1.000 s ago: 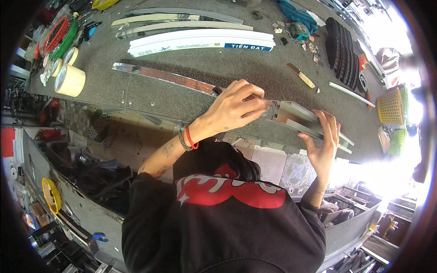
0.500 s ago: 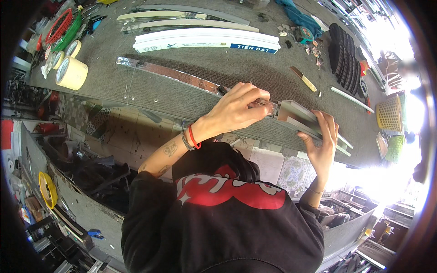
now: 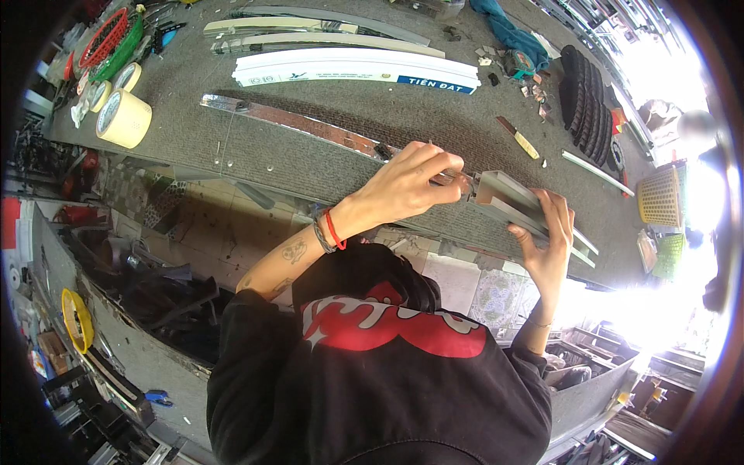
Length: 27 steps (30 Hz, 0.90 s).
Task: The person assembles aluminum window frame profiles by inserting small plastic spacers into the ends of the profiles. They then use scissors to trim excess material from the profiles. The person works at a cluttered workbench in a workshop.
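A long, narrow metal strip with a shiny edge and brownish patches lies slantwise over the bench. Its near end runs under my left hand, whose fingers are closed around it; the exact grip is hidden by the knuckles. Right beside those fingertips is the end of a grey metal channel profile, its hollow side showing. My right hand is wrapped around this profile from the near side, thumb at its lower edge and fingers over the top. Whether strip and profile touch is hard to make out.
Beyond the strip lie a white printed profile and several pale bars. A knife rests to the right, near black ribbed pieces and a yellow basket. Tape rolls stand at left. The bench's near edge passes below my wrists.
My left fingertips have shifted very slightly at the end of the profile. Both hands keep their holds; the whole view has moved a little.
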Each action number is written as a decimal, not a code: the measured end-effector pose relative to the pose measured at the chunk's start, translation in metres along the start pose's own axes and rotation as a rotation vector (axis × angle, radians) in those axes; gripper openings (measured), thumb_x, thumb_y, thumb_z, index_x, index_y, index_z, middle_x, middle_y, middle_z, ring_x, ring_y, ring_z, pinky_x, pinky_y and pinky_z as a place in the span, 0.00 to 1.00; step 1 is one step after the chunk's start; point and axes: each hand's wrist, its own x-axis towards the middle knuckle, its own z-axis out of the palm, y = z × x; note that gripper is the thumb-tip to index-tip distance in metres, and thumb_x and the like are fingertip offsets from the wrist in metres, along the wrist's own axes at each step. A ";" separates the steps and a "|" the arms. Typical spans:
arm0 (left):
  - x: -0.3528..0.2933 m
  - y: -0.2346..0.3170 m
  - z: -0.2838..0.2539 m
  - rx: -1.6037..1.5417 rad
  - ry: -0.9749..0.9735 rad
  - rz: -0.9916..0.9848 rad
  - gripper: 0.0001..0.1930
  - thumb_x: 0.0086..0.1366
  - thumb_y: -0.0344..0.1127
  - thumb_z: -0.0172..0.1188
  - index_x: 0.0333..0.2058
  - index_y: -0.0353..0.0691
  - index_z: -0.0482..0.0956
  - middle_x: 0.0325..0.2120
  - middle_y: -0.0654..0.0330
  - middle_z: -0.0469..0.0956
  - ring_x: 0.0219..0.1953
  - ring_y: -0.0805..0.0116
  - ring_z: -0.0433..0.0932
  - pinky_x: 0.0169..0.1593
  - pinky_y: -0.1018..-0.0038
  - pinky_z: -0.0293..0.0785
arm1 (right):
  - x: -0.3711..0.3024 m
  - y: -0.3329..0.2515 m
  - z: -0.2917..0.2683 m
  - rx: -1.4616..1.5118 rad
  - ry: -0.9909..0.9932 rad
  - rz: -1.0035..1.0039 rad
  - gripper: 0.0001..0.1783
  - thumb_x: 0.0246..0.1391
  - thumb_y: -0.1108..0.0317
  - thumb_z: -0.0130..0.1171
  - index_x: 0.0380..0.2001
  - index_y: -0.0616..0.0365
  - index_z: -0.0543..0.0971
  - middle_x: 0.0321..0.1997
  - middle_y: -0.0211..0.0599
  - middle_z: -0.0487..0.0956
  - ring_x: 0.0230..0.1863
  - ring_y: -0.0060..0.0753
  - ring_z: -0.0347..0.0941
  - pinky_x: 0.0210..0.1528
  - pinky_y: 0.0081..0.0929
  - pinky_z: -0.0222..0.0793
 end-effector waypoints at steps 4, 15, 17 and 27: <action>0.000 0.002 -0.002 0.030 -0.011 0.023 0.07 0.52 0.30 0.65 0.30 0.47 0.76 0.40 0.64 0.71 0.39 0.66 0.72 0.42 0.68 0.68 | 0.000 0.000 0.000 -0.008 -0.016 -0.003 0.33 0.34 0.66 0.71 0.49 0.58 0.75 0.48 0.39 0.74 0.47 0.44 0.69 0.52 0.36 0.60; 0.001 -0.005 -0.004 0.089 -0.131 0.079 0.07 0.51 0.32 0.65 0.28 0.44 0.75 0.39 0.63 0.72 0.39 0.67 0.72 0.41 0.70 0.68 | 0.007 0.002 0.004 -0.005 -0.080 0.015 0.33 0.34 0.65 0.71 0.49 0.59 0.75 0.46 0.40 0.75 0.45 0.45 0.70 0.50 0.36 0.63; 0.001 -0.006 -0.001 0.112 -0.132 0.095 0.08 0.50 0.32 0.66 0.27 0.43 0.75 0.38 0.63 0.73 0.39 0.67 0.72 0.41 0.70 0.68 | 0.011 0.002 0.005 0.007 -0.087 0.017 0.32 0.34 0.65 0.71 0.48 0.59 0.76 0.46 0.40 0.76 0.44 0.45 0.70 0.49 0.36 0.64; 0.002 0.000 -0.012 -0.246 -0.242 -0.243 0.15 0.52 0.29 0.66 0.38 0.41 0.71 0.38 0.58 0.72 0.39 0.63 0.73 0.45 0.65 0.71 | 0.006 -0.001 0.019 -0.064 -0.049 -0.039 0.33 0.35 0.63 0.71 0.50 0.58 0.76 0.47 0.39 0.75 0.47 0.42 0.70 0.51 0.35 0.61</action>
